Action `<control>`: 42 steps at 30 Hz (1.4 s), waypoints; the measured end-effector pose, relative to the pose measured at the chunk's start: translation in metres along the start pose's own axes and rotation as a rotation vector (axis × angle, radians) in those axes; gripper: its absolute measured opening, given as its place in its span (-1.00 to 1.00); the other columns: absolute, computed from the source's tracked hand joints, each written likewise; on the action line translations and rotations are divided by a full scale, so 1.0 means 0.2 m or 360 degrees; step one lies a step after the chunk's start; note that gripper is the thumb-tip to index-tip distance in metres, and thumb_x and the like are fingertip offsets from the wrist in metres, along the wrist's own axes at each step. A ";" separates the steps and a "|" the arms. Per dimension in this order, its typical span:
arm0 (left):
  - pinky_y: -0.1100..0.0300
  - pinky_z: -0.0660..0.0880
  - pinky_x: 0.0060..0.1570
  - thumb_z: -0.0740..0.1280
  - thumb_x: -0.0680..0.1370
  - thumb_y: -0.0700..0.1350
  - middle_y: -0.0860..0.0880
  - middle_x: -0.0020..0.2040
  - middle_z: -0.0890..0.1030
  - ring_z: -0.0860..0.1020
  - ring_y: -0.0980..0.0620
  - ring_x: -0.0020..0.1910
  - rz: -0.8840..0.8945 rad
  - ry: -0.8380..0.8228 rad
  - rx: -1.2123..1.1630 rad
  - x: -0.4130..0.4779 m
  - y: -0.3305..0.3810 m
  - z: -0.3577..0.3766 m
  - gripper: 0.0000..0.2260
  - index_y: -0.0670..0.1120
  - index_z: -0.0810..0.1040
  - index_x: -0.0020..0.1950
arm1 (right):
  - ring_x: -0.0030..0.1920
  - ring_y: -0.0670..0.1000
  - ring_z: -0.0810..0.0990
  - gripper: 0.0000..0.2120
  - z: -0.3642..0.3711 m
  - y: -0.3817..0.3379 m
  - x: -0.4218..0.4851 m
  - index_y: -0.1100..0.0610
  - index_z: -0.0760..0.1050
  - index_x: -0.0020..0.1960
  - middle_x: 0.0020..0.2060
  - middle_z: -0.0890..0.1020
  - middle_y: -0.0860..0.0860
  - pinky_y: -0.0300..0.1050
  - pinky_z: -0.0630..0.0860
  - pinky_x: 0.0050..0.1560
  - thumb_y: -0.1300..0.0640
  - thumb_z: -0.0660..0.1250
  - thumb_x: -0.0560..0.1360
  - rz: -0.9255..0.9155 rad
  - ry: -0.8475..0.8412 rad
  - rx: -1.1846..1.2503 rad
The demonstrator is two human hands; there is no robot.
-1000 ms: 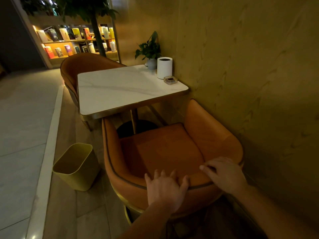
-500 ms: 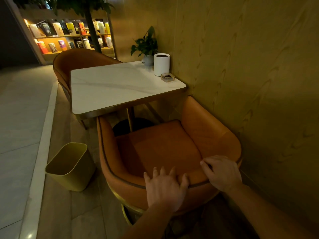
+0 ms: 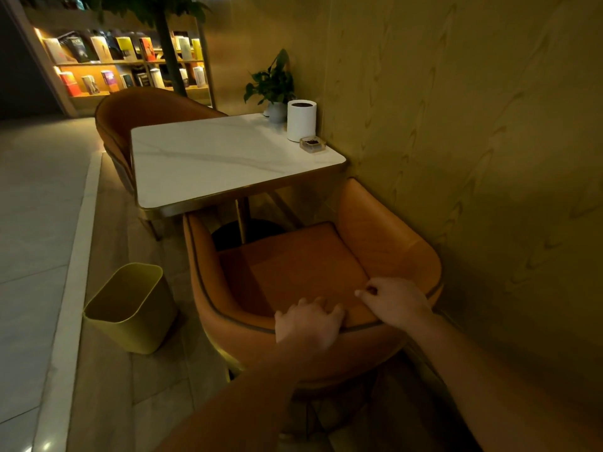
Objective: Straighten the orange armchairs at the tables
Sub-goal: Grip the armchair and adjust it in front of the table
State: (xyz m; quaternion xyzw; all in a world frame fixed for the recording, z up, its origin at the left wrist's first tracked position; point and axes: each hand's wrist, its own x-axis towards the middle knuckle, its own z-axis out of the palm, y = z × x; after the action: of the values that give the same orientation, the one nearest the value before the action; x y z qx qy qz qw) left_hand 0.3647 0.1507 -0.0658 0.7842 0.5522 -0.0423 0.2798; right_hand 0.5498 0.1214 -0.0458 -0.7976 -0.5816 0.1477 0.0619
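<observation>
2 hands sit on the top of the backrest of the near orange armchair, and both have altered their hold in the last second. The left hand, which lay flat with fingers spread over the rim, now has its fingers curled over the rim toward the seat, gripping the backrest. The right hand, just beside it toward the wall, has drawn its fingers in from a loose drape; whether they actually pinch the leather I cannot tell.

The armchair stands at the near edge of the marble table, its open front facing the table, its right arm close to the wall. Against the table edge it looks much as it did a second ago, so I judge any shift so far to be small. The tighter grip suggests a push or a small twist is being set up to square this chair to the table.

1 more orange armchair stands at the table's far edge. A yellow bin stands on the floor just beside the near chair's left side, where a leftward swing could knock it.
</observation>
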 end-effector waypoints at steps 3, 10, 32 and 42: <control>-0.30 0.09 0.45 -0.12 0.60 0.31 0.00 0.53 0.34 0.29 -0.12 0.49 -0.0029 0.0173 -0.0037 -0.04 -0.07 -0.01 -0.47 0.20 0.27 0.52 | 0.10 0.02 0.55 -0.51 0.04 -0.07 -0.06 0.02 0.54 0.21 0.06 0.62 -0.01 0.04 0.45 0.20 -0.28 0.05 0.59 -0.0016 0.0191 -0.0139; -0.26 0.05 0.51 -0.10 0.60 0.37 -0.05 0.61 0.19 0.16 -0.12 0.58 -0.0079 0.0299 -0.0019 -0.14 -0.18 -0.08 -0.36 0.13 0.07 0.62 | 0.32 0.08 0.41 -0.43 0.05 -0.17 -0.14 0.05 0.44 0.35 0.30 0.52 0.03 0.04 0.32 0.34 -0.29 -0.05 0.60 -0.0124 0.0298 -0.0169; -0.37 -0.13 0.50 -0.05 0.59 0.38 -0.10 0.66 -0.04 -0.12 -0.19 0.62 -0.0008 0.0566 0.0363 -0.75 -0.47 -0.63 -0.34 0.18 -0.11 0.63 | 0.47 0.07 0.26 -0.48 -0.30 -0.74 -0.53 0.00 0.23 0.52 0.48 0.34 -0.03 0.05 0.34 0.35 -0.19 0.08 0.62 -0.0224 0.0297 0.0064; -0.38 -0.16 0.50 -0.05 0.60 0.38 -0.11 0.65 -0.05 -0.12 -0.20 0.61 0.0050 0.0606 0.0396 -1.01 -0.98 -1.10 -0.35 0.19 -0.10 0.63 | 0.45 0.07 0.31 -0.48 -0.39 -1.44 -0.57 -0.06 0.22 0.52 0.46 0.36 -0.03 0.07 0.38 0.32 -0.14 0.19 0.60 -0.0334 0.0269 0.0175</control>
State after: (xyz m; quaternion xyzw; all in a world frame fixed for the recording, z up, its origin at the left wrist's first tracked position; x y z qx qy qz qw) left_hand 0.0590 0.1329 0.1184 0.8150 0.5733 0.0431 0.0723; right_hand 0.2799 0.1096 0.1243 -0.7374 -0.6455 0.1044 0.1693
